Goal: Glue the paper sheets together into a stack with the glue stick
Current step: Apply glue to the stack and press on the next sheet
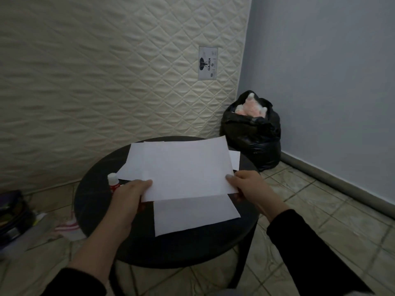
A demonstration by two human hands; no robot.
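Two black sleeves (pixel 316 248) at the bottom, nearest of all, one on each arm. Left hand (pixel 128 201) gripping the left edge of a white sheet (pixel 186 167), fingers curled over the top of it. Right hand (pixel 248 186) pinching the right edge of the same sheet, thumb flat on top. Sheet lifted and tilted up over the table (pixel 98 199), far edge higher than the near edge. Second sheet (pixel 194 214) lying flat under it, near the front of the table, poking out toward the camera. Third sheet (pixel 132 163) flat behind on the left, partly hidden by the lifted one. Small corner of one more sheet (pixel 234 159) peeking out on the right. Glue stick (pixel 113 182) standing up on the table, just beside the left hand, white cap on top and red below. Round and dark, that table, with a dark leg on the right.

Black bag (pixel 252 133) on the floor behind the table, in the corner, with something pink and white sticking out of the top. Quilted cream mattress (pixel 106 82) standing up against the back, with a small label reading GAJAH. Pale blue wall (pixel 331 82) on the right. Tiled floor (pixel 310 193) all around. Red and white cloth (pixel 68 228) on the floor to the left, near some dark blurry stuff, too fuzzy to tell.
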